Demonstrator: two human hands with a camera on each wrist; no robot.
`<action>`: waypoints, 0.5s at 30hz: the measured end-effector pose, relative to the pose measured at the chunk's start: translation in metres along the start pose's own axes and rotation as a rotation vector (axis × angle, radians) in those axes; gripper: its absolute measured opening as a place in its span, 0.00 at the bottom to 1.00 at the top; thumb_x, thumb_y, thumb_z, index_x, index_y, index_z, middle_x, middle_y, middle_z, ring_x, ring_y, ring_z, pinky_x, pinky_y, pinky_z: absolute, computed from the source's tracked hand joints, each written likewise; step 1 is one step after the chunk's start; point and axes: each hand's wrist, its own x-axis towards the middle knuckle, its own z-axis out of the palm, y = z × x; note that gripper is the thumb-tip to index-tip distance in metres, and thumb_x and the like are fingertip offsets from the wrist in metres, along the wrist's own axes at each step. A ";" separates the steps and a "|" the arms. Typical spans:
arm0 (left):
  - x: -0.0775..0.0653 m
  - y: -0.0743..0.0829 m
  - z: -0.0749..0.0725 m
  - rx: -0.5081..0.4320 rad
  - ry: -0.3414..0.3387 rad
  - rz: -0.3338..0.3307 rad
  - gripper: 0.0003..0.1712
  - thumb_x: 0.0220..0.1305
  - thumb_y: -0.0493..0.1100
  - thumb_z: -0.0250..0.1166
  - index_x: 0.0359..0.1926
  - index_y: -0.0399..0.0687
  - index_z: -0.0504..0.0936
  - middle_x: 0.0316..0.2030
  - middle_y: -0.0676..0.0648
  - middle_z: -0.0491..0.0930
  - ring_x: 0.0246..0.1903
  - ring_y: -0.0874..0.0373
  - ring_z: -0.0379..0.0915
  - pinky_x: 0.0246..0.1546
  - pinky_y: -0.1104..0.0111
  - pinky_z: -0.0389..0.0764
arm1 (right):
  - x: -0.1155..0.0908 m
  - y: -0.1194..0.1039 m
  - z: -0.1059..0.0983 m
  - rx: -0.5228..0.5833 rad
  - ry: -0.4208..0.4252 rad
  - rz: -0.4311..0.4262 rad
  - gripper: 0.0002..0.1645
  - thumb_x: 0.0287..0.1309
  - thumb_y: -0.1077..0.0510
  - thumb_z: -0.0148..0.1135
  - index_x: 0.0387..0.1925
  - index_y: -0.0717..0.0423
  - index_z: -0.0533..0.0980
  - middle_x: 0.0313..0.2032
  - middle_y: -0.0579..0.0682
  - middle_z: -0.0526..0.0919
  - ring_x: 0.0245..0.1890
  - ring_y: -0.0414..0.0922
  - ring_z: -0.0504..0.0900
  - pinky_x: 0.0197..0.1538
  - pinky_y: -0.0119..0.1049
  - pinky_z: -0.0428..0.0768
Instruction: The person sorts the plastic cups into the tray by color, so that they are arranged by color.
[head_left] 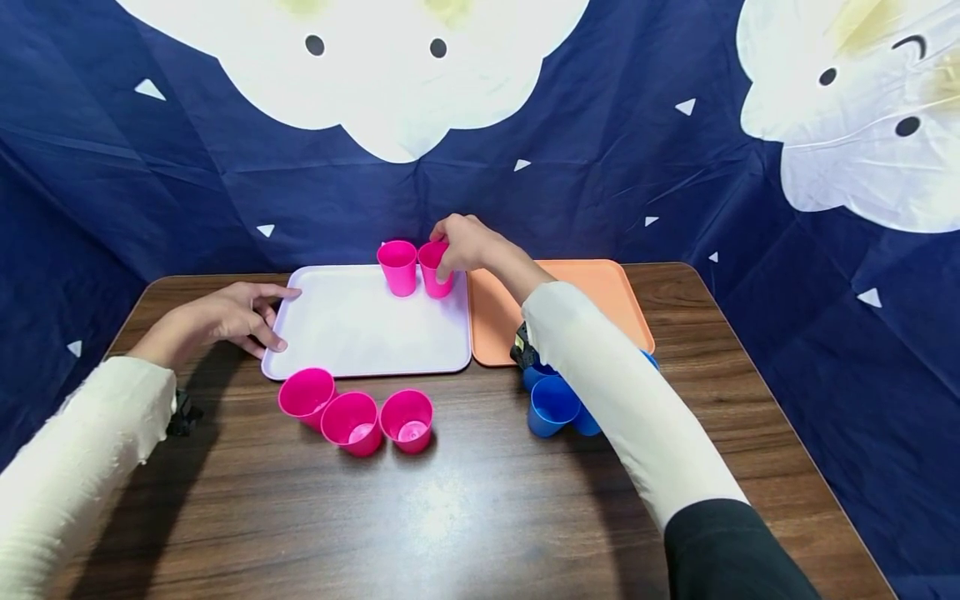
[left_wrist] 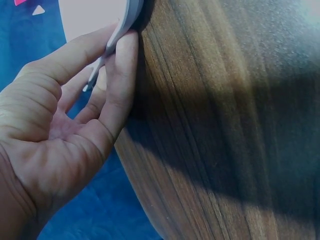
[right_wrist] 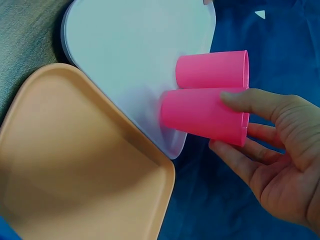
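My left hand (head_left: pixel 238 315) is at the left edge of the pale lavender tray (head_left: pixel 352 329). In the left wrist view its thumb and fingers pinch the tray's rim (left_wrist: pixel 131 15). At the tray's back right corner, my right hand (head_left: pixel 468 243) holds a pink cup (head_left: pixel 435 282) near its mouth, thumb on one side and fingers on the other. Another pink cup (right_wrist: pixel 212 70) stands upright on the tray right beside it. Nearer the front, three pink cups (head_left: pixel 307 395) stand close together on the wooden table (head_left: pixel 360 525), mouths up.
An orange tray (head_left: pixel 600 292) adjoins the lavender tray on the right, partly under my right forearm. Several blue cups (head_left: pixel 553 404) cluster in front of it, some hidden by the sleeve. Dark blue cloth (head_left: pixel 225 200) with white shapes hangs behind the table and along its sides.
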 end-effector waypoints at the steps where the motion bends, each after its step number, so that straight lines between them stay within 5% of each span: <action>1: 0.000 0.000 0.000 0.000 0.000 0.000 0.67 0.57 0.23 0.81 0.89 0.33 0.51 0.39 0.42 0.69 0.35 0.52 0.80 0.40 0.56 0.96 | 0.007 0.004 0.002 -0.006 0.002 0.011 0.46 0.56 0.54 0.86 0.76 0.53 0.79 0.67 0.54 0.86 0.69 0.50 0.80 0.70 0.40 0.84; 7: 0.000 -0.001 0.000 0.003 0.005 0.004 0.66 0.57 0.23 0.82 0.89 0.33 0.51 0.39 0.42 0.69 0.36 0.52 0.79 0.40 0.56 0.96 | 0.050 0.031 0.014 -0.008 0.016 0.063 0.50 0.48 0.52 0.90 0.74 0.45 0.81 0.66 0.48 0.87 0.67 0.46 0.80 0.67 0.37 0.85; 15: 0.002 -0.003 0.000 0.020 0.009 0.009 0.66 0.57 0.23 0.81 0.89 0.33 0.52 0.38 0.44 0.69 0.35 0.52 0.79 0.39 0.57 0.96 | 0.050 0.034 0.011 0.060 0.011 0.077 0.50 0.46 0.54 0.90 0.73 0.44 0.81 0.67 0.47 0.86 0.69 0.46 0.79 0.67 0.35 0.85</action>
